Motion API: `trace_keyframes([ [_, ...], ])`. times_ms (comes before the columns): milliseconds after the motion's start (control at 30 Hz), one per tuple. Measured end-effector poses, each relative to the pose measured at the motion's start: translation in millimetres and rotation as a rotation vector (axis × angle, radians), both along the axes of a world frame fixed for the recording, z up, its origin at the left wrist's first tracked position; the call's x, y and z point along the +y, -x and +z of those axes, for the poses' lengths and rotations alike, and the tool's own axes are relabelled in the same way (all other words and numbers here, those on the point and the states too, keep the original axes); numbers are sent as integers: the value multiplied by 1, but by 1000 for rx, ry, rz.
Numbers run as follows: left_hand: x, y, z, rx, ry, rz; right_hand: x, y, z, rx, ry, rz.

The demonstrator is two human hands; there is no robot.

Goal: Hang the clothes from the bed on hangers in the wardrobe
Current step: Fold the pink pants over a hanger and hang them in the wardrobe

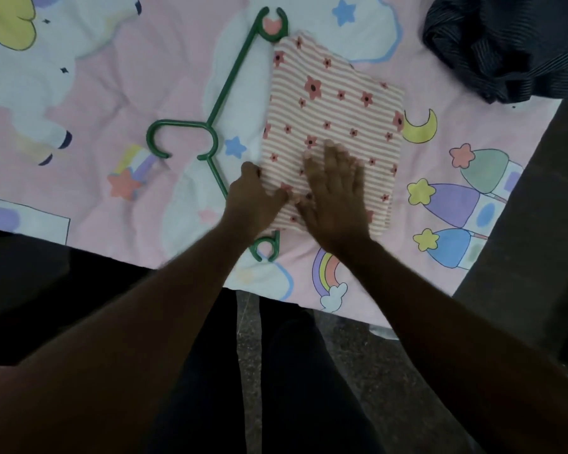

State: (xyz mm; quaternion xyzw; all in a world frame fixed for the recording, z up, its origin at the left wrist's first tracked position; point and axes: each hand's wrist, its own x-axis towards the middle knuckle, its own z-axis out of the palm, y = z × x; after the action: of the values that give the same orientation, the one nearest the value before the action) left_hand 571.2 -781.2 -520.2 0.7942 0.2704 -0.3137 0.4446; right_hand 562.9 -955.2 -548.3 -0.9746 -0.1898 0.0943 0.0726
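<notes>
Soft, light pink-striped floral folded garment [335, 103]: left hand [254, 198] seemingly pinches left edge, good hold; right hand [336, 198] presses flat

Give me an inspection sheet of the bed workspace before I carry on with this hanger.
Surface: bed sheet, pink with cartoon prints, lightly creased.
Job's things: green hanger lies flat, hook pointing left. Folded striped floral garment covers its long bar, with both end loops showing. Dark striped garment is bunched at the far right, apart from the hanger.
Clutter: nothing seen.
Hands: left hand grips the floral garment's left edge. Right hand rests flat on it, fingers straight.
Cables: nothing seen.
Surroundings: speckled floor below the bed edge; wardrobe not in view.
</notes>
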Motion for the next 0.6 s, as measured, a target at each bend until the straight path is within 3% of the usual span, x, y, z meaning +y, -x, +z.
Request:
trace_keyframes([
  [100,-2,18,10,-73,-13,-25,4,18,-8,56,15,47],
  [267,27,4,14,161,-39,-339,-12,23,-7,58,9,34],
  [333,38,-2,18,241,-8,-346,-8,21,-2,81,-24,5],
  [500,72,5,2,187,-249,-44,20,-33,20,58,-109,-20],
  [600,72,10,-3,123,-121,249,44,-73,19,100,-82,191],
])
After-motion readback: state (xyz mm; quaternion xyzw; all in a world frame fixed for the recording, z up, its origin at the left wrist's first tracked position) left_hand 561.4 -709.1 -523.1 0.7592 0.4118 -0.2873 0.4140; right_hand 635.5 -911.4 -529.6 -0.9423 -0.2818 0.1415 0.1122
